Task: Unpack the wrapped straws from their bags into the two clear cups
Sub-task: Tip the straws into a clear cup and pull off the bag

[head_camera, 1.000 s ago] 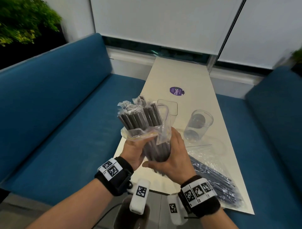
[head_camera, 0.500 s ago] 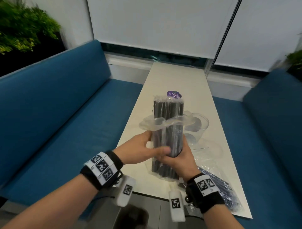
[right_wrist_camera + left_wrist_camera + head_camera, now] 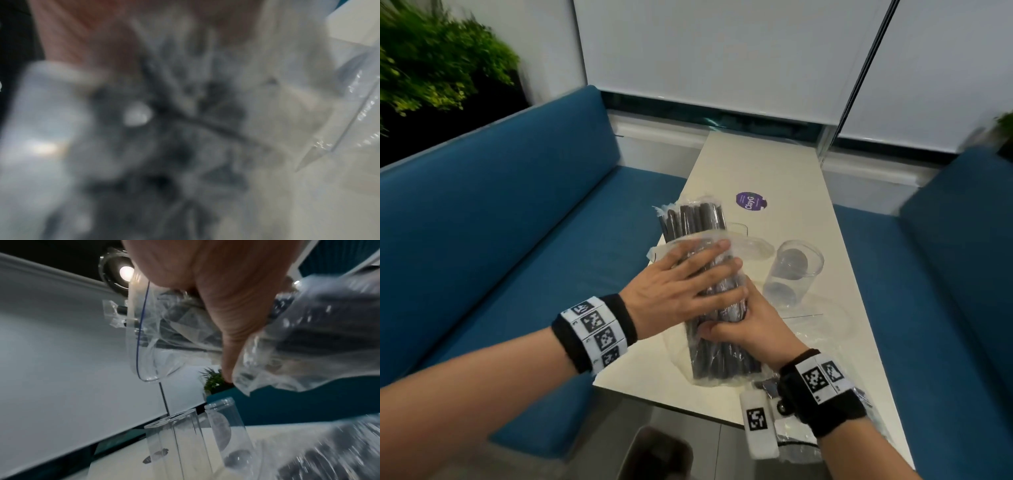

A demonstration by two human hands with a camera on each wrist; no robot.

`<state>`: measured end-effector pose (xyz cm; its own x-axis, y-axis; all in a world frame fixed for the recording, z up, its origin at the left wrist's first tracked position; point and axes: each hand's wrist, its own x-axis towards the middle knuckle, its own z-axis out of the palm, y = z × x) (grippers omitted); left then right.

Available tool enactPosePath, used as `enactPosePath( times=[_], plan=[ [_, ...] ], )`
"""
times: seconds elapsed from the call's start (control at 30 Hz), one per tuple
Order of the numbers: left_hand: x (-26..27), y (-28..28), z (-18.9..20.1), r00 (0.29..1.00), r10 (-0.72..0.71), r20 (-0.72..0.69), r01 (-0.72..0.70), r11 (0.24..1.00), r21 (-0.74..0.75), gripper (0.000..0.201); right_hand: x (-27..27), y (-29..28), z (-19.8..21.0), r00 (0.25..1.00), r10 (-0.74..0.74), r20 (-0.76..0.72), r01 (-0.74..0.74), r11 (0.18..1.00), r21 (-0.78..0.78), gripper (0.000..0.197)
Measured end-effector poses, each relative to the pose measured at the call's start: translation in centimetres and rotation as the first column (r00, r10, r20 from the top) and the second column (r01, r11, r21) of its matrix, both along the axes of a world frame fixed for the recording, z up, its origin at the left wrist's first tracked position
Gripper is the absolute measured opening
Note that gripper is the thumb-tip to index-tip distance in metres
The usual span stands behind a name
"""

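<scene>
A bundle of dark wrapped straws (image 3: pixel 697 219) stands in a clear bag (image 3: pixel 722 373), its lower end near the table's front edge and its top sticking out of the bag's mouth. My left hand (image 3: pixel 688 281) lies over the bag's upper front with fingers spread round it; in the left wrist view the thumb (image 3: pixel 230 337) runs alongside the bag (image 3: pixel 308 337). My right hand (image 3: pixel 743 329) grips the bundle lower down from the right. A round clear cup (image 3: pixel 794 270) stands right of the bundle, and a square clear cup (image 3: pixel 739 228) is mostly hidden behind it. The right wrist view is blurred.
The narrow white table (image 3: pixel 763 164) runs between two blue benches (image 3: pixel 517 240). A second bag of straws (image 3: pixel 866 404) lies by the right wrist, near the table's right edge. A purple sticker (image 3: pixel 751 201) sits beyond the cups. In the left wrist view the square cup (image 3: pixel 174 443) and round cup (image 3: pixel 226 434) stand side by side.
The bundle has come down from the air to the table's near end. My left hand has slid up over the bag's front with fingers spread. My right hand still grips the lower part.
</scene>
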<state>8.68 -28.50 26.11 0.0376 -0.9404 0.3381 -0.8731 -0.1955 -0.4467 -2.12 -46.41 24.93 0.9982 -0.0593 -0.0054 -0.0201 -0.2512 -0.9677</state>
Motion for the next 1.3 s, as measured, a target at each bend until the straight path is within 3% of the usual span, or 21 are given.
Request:
enactPosePath(
  times=[0.1,0.2,0.23,0.3,0.33,0.37,0.43,0.5,0.57,0.67,0.93,1.13,1.27,1.3],
  plan=[
    [1.4,-1.6,0.6,0.994,0.048,-0.102,-0.057,0.994,-0.091,0.056,0.0,-1.4,2.4,1.0,0.012,-0.007,-0.012,1.0,-0.024,0.055],
    [2.6,-3.2,2.1,0.928,0.083,-0.363,-0.19,0.943,-0.272,0.056,0.8,-4.2,4.4,0.999,-0.049,-0.01,0.05,0.983,0.175,0.089],
    [3.0,-3.7,2.9,0.871,0.022,-0.491,-0.215,0.916,-0.34,0.057,1.0,-5.1,5.1,0.999,-0.044,0.012,0.041,0.981,0.19,0.094],
    [4.2,-5.3,4.6,0.624,-0.127,-0.771,-0.318,0.86,-0.399,0.06,1.9,-6.3,7.3,0.998,-0.027,0.06,0.024,0.999,0.045,0.072],
    [5.0,-6.1,5.6,0.508,-0.133,-0.851,-0.375,0.855,-0.358,0.058,2.5,-6.7,8.3,0.997,-0.019,0.074,0.022,0.999,-0.046,0.069],
    [5.9,-6.9,6.6,0.454,-0.112,-0.884,-0.404,0.859,-0.316,0.054,3.2,-6.9,9.5,0.995,-0.012,0.097,0.026,0.989,-0.143,0.076],
    [7.8,-8.2,7.9,0.383,-0.111,-0.917,-0.433,0.856,-0.284,0.054,5.4,-7.4,11.0,0.989,0.003,0.148,0.033,0.971,-0.238,0.104],
    [9.2,-9.2,9.3,0.353,-0.112,-0.929,-0.459,0.845,-0.276,0.059,8.1,-7.8,11.6,0.983,0.007,0.181,0.049,0.951,-0.306,0.112],
    [10.7,-10.0,10.2,0.352,-0.214,-0.911,-0.401,0.845,-0.353,0.052,10.5,-8.5,11.4,0.976,-0.011,0.22,0.095,0.921,-0.377,0.111],
    [13.0,-11.3,9.3,0.29,-0.239,-0.927,-0.396,0.852,-0.343,0.033,12.9,-9.3,10.5,0.969,-0.041,0.246,0.145,0.895,-0.423,0.105],
    [15.4,-12.7,5.0,0.132,-0.361,-0.923,-0.487,0.788,-0.377,0.058,16.6,-10.2,5.9,0.957,-0.096,0.273,0.209,0.882,-0.423,0.095],
    [15.1,-12.7,1.7,-0.14,-0.543,-0.828,-0.546,0.74,-0.393,0.047,17.5,-10.2,3.4,0.976,-0.12,0.184,0.183,0.908,-0.377,0.094],
    [14.8,-12.4,0.2,-0.185,-0.454,-0.872,-0.517,0.799,-0.307,0.029,17.7,-10.1,1.8,0.984,-0.132,0.12,0.17,0.9,-0.402,0.094],
    [15.0,-12.3,-0.2,-0.142,-0.375,-0.916,-0.502,0.825,-0.26,0.028,17.7,-10.1,1.5,0.985,-0.14,0.097,0.168,0.893,-0.417,0.095]
  ],
)
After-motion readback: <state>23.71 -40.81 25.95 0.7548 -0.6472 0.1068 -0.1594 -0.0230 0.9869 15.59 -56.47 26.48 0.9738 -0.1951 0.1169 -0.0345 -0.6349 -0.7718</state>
